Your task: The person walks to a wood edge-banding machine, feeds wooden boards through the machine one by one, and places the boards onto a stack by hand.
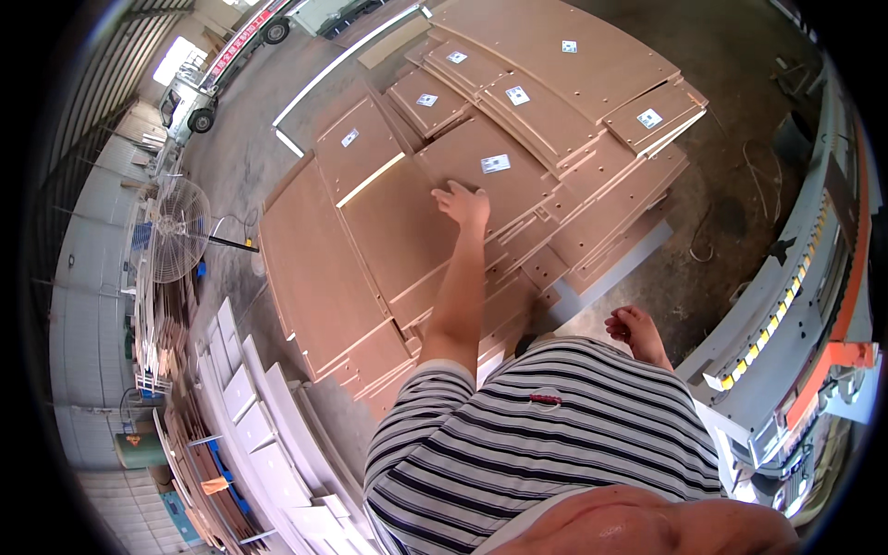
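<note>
The fingers (pixel 442 196) of the left hand (pixel 468 208) are bent and parted over the brown panels (pixel 393 236), with nothing seen in them; whether they touch the surface, I cannot tell. The fingers of the right hand (pixel 636 331) curl loosely beside the pile, clear of the panels; what the palm may hold is hidden.

The panels lie flat in overlapping layers in front of the body, too many hidden underneath to count. Seven white labels (pixel 495 164) show on them, their print too small to make out. One striped shirt (pixel 546 398) hides the near edge of the pile, and what carries the pile is hard to make out.

Farther left are one fan (pixel 174 227) and a stack of white panels (pixel 254 430), partly hidden by the shirt. At right, one machine (pixel 786 347) is cut off by the dark rim. Top left stands one truck (pixel 190 100); a second vehicle (pixel 324 15) is cut off by the upper edge
</note>
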A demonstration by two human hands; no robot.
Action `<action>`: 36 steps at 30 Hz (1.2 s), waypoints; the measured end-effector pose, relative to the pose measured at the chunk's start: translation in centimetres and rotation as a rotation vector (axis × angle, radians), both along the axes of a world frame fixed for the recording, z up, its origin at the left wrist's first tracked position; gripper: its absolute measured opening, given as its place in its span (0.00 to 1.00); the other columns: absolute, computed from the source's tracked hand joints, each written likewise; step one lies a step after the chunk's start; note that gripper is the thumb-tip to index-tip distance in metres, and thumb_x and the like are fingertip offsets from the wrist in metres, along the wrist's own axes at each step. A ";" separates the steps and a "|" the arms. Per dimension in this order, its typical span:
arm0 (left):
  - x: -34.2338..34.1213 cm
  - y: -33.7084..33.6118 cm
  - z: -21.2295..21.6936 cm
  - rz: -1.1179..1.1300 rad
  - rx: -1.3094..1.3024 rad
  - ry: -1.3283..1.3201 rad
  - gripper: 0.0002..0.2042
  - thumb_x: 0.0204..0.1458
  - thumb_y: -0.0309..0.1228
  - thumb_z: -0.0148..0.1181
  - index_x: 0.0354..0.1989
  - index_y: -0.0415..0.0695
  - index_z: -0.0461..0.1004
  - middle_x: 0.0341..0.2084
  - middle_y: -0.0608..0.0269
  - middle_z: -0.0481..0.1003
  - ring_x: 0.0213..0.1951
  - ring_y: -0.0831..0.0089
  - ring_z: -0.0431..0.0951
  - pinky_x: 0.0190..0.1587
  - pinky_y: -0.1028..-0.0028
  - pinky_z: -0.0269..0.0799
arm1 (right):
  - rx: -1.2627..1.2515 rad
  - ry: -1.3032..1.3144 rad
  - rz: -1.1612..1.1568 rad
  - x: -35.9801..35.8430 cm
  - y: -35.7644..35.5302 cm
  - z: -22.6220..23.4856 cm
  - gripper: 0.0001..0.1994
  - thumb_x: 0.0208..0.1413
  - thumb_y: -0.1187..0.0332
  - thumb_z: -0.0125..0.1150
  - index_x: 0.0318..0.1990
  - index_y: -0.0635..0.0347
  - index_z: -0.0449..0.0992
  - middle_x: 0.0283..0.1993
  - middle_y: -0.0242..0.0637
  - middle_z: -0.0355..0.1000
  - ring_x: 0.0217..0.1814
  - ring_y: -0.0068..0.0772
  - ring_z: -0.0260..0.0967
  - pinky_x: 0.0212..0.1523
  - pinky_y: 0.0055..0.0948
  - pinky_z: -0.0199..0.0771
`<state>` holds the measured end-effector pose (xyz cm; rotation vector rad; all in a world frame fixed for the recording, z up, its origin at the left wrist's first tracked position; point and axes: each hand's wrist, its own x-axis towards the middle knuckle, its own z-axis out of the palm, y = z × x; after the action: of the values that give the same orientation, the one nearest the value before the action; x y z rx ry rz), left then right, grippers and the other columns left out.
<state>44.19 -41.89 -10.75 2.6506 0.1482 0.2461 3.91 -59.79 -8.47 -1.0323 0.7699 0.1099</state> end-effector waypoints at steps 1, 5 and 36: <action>-0.4 -1.5 0.4 -0.056 0.003 0.092 0.37 0.49 0.48 0.56 0.61 0.32 0.56 0.63 0.28 0.43 0.61 0.37 0.50 0.61 0.49 0.50 | -0.002 -0.002 -0.005 -0.4 -0.1 0.1 0.11 0.61 0.65 0.48 0.43 0.63 0.70 0.37 0.39 0.74 0.38 0.28 0.71 0.40 0.26 0.72; -2.0 -3.3 1.7 -0.133 0.138 0.099 0.34 0.54 0.48 0.51 0.61 0.33 0.56 0.65 0.36 0.44 0.62 0.43 0.51 0.63 0.53 0.48 | 0.001 -0.012 -0.095 -1.7 -0.4 -0.5 0.11 0.62 0.65 0.47 0.43 0.64 0.70 0.36 0.40 0.74 0.35 0.29 0.71 0.38 0.26 0.72; -7.0 -2.9 1.9 -0.816 0.448 -0.363 0.30 0.57 0.42 0.51 0.64 0.40 0.53 0.62 0.46 0.56 0.62 0.49 0.56 0.62 0.56 0.53 | -0.368 -0.425 -1.416 -23.0 -19.2 4.9 0.07 0.58 0.69 0.51 0.37 0.65 0.70 0.30 0.38 0.71 0.30 0.29 0.72 0.34 0.26 0.77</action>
<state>37.23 -44.76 -8.85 2.7643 -1.1943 0.5093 -19.04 -78.95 -3.58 -0.6047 0.9809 -1.4544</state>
